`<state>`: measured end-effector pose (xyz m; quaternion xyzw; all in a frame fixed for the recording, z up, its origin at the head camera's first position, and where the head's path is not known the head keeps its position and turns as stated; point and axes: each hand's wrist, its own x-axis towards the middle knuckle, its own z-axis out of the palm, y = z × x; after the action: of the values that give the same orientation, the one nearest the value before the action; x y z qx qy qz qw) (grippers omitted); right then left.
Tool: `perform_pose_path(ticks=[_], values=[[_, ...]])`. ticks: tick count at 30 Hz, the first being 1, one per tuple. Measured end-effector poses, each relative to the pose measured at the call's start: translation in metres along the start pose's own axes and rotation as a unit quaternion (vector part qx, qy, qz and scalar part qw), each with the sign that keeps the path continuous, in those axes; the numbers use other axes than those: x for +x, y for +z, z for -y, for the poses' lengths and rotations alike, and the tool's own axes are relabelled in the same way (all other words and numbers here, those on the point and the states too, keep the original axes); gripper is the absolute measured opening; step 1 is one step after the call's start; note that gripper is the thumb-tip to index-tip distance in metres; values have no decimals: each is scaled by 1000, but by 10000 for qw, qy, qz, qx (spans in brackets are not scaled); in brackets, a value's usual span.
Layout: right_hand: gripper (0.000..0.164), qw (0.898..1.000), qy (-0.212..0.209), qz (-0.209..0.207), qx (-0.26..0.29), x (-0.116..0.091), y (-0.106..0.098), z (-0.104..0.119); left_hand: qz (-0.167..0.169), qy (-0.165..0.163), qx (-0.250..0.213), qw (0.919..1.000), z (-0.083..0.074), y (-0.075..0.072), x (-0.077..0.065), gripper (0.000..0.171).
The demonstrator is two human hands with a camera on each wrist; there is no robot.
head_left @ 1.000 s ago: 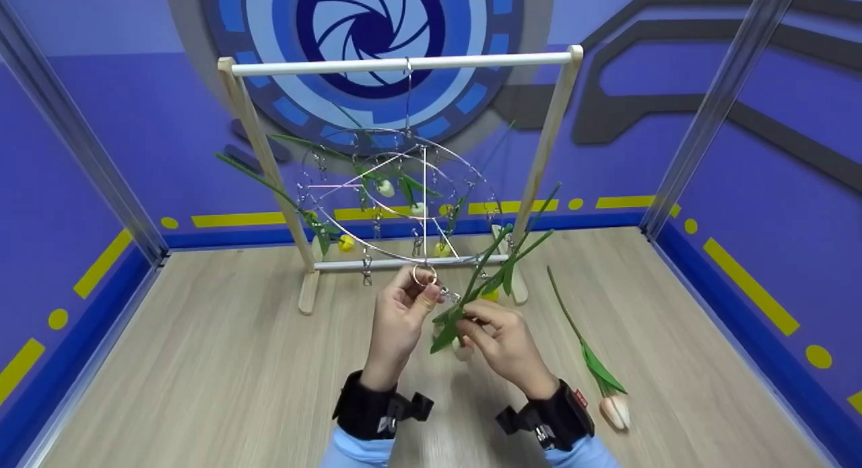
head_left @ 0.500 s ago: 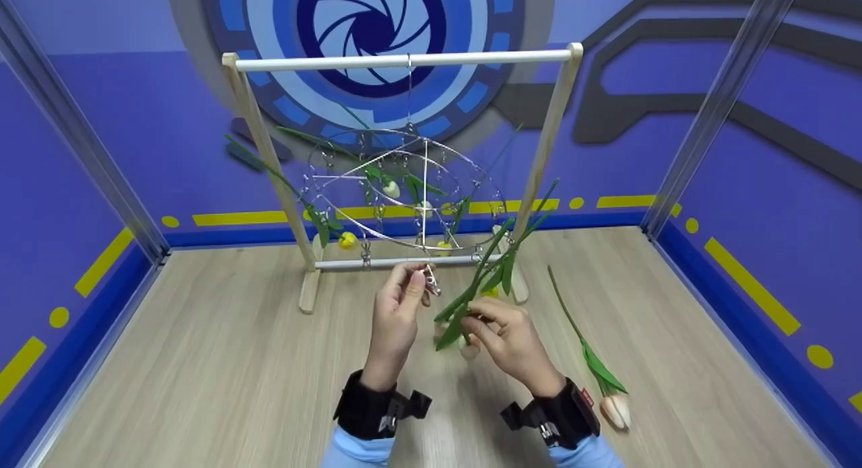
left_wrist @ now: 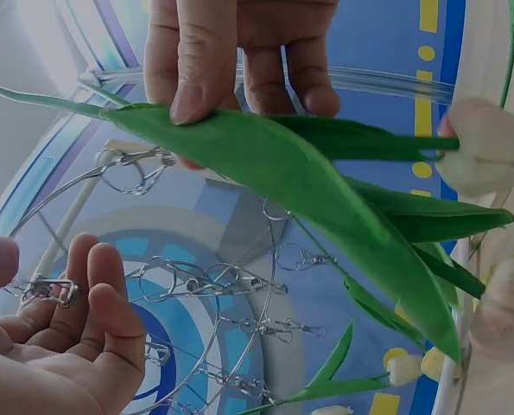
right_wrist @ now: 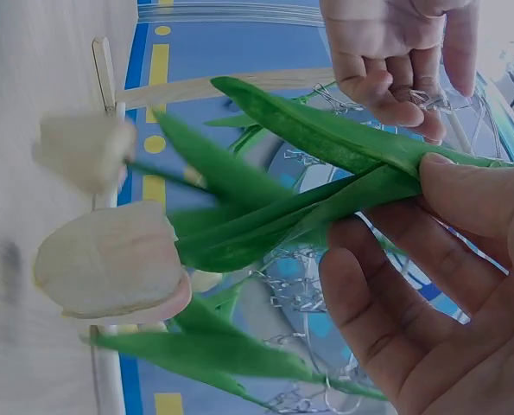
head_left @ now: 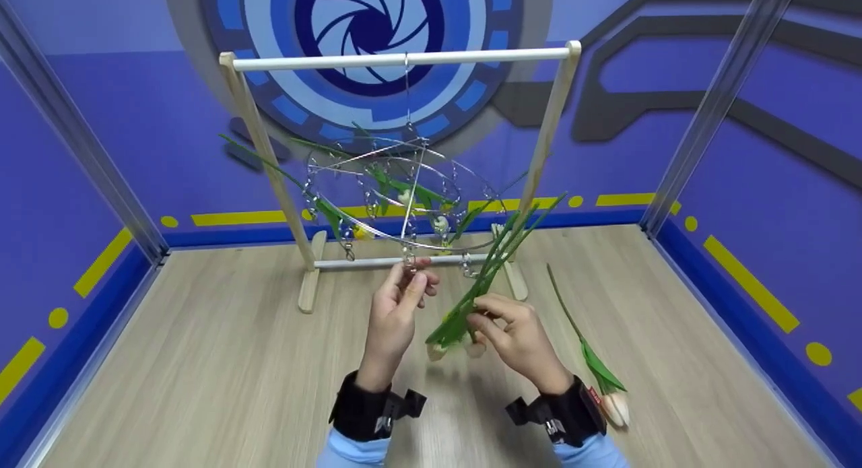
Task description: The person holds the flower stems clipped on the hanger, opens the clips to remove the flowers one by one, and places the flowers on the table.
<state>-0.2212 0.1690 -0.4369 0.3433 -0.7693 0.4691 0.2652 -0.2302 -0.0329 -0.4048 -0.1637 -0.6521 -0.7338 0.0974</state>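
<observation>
Right hand (head_left: 518,333), thumb atop tulip (left_wrist: 274,164) — left hand (head_left: 394,313), fingers around clip (left_wrist: 45,290)

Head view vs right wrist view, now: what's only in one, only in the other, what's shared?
Only head: the loose tulip lying on the table at the person's right, the black wrist straps and the blue sleeves.

Only right wrist: the palm side of the right hand, and a close look at a pale blossom with a pinkish tint.

Both: the right hand pinching a tulip by its greenery, the left hand holding a metal clip, and the table.
</observation>
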Motion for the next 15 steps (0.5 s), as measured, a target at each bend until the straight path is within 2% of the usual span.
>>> perform_pose_path(ticks=[4, 10, 15], values=[[15, 10000, -56, -57, -28, 0, -5, -1, 37, -104, 189, 9998, 1, 0, -1, 28], [17, 9998, 105, -139, -66, -1, -13, 0, 217, -39, 405, 9989, 5, -1, -3, 32], [18, 9996, 254, -97, -73, -2, -22, 0, 275, 14, 935, 9952, 7, -4, -8, 31]])
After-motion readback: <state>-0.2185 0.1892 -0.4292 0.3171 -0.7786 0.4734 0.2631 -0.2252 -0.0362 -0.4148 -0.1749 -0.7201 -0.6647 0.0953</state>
